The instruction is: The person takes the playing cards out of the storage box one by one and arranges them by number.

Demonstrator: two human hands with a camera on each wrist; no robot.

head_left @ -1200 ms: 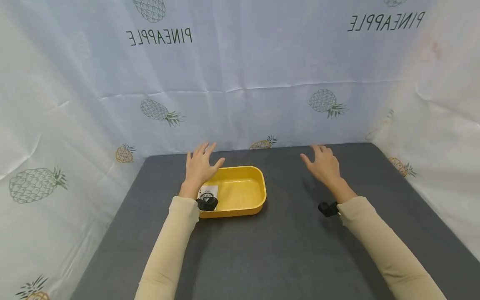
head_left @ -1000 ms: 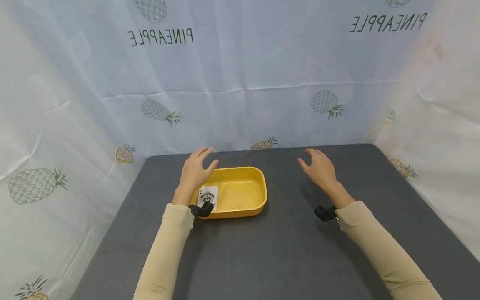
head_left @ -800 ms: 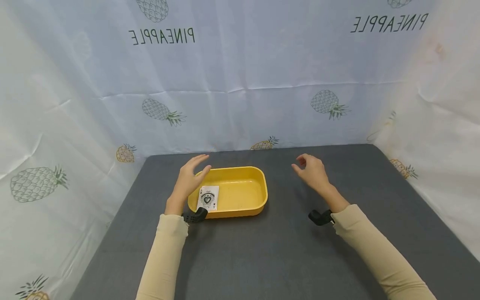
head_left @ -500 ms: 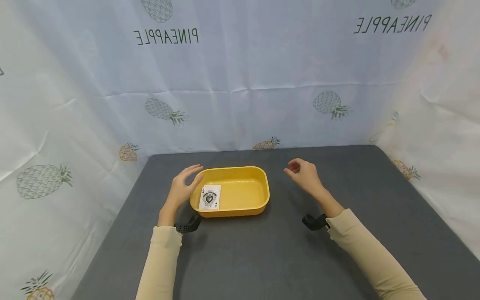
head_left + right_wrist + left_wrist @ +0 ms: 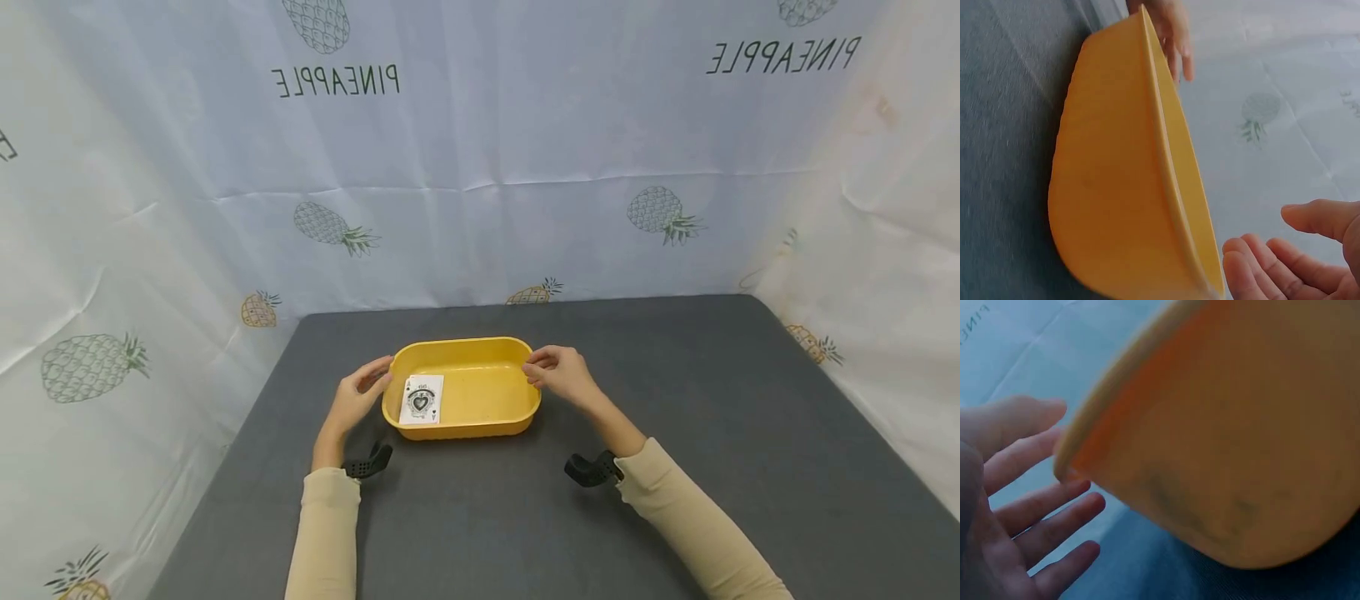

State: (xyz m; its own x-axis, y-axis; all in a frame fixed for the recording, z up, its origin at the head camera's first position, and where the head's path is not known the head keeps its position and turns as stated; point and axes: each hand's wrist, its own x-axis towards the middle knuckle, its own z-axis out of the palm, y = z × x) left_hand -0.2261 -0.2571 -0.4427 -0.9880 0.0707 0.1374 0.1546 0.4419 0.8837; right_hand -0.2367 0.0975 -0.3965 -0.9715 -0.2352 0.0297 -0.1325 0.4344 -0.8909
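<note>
hands (image 5: 358,395) beside yellow tray (image 5: 480,427)

Head view looks down from above; both wrist views, close in, share the yellow tray (image 5: 480,417)

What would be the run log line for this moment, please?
left hand: open, beside yellow tray | right hand: open, at its right rim | playing card: inside tray

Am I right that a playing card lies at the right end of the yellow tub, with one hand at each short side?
Not quite. In the head view the playing card lies at the left end of the yellow tub, beside the left hand. The right hand is at the other short side, as you said.
</note>
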